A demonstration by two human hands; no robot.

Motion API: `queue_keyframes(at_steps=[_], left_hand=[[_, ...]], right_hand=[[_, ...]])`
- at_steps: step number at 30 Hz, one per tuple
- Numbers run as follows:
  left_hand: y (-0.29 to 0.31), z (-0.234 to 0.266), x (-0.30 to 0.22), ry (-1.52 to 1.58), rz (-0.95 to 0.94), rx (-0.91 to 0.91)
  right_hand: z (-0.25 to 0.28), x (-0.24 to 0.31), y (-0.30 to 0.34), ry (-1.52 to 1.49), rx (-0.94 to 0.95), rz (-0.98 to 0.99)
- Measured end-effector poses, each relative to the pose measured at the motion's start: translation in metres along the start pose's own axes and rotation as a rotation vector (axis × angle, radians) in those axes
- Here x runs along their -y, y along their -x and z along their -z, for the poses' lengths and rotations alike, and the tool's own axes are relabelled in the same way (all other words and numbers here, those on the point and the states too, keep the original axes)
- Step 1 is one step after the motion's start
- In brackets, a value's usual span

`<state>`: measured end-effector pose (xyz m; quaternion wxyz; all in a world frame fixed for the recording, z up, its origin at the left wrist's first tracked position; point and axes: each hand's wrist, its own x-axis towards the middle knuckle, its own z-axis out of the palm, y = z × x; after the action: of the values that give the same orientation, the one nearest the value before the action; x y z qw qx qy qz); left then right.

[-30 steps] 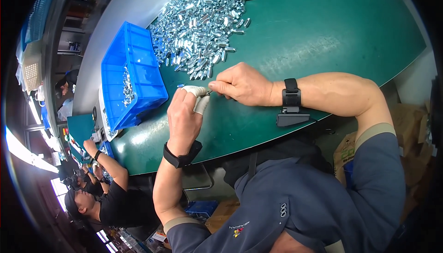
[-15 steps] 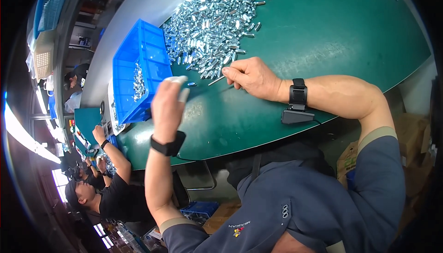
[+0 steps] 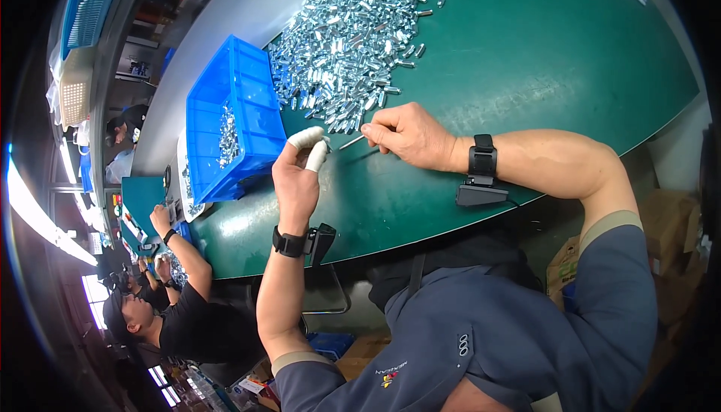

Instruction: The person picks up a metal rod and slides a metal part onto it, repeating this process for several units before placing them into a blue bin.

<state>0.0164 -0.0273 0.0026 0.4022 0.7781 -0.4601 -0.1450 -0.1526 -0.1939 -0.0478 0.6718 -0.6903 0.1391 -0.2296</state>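
My left hand (image 3: 297, 187) has white coverings on its thumb and forefinger. Their tips pinch a small silver metal piece (image 3: 327, 142), mostly hidden by the fingers. Close to that piece is the tip of a thin metal rod (image 3: 351, 141), and I cannot tell whether the two touch. My right hand (image 3: 413, 136) is closed round the rod's other end, above the green tabletop. Just beyond both hands lies a large heap of shiny, short metal pieces (image 3: 353, 48).
A blue plastic bin (image 3: 259, 93) with similar metal pieces inside stands left of the heap. The green table (image 3: 556, 74) curves along its near edge. At the lower left, a co-worker in black (image 3: 203, 329) sits by the table. Cardboard boxes (image 3: 668, 224) stand at the right.
My left hand has moved right, away from the bin toward the rod tip, and now pinches a small piece. The loose piece on the table near it no longer shows. My right hand has barely shifted.
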Motion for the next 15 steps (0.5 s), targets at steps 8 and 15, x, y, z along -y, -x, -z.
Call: queue_keyframes(at_steps=[8,15], left_hand=[[0.008,-0.021,0.009,0.632,0.223,-0.125],[0.020,-0.031,0.009,0.781,0.306,-0.113]], right_hand=[[-0.002,0.007,0.005,0.010,0.012,-0.001],[-0.001,0.007,0.005,-0.048,-0.061,0.013]])
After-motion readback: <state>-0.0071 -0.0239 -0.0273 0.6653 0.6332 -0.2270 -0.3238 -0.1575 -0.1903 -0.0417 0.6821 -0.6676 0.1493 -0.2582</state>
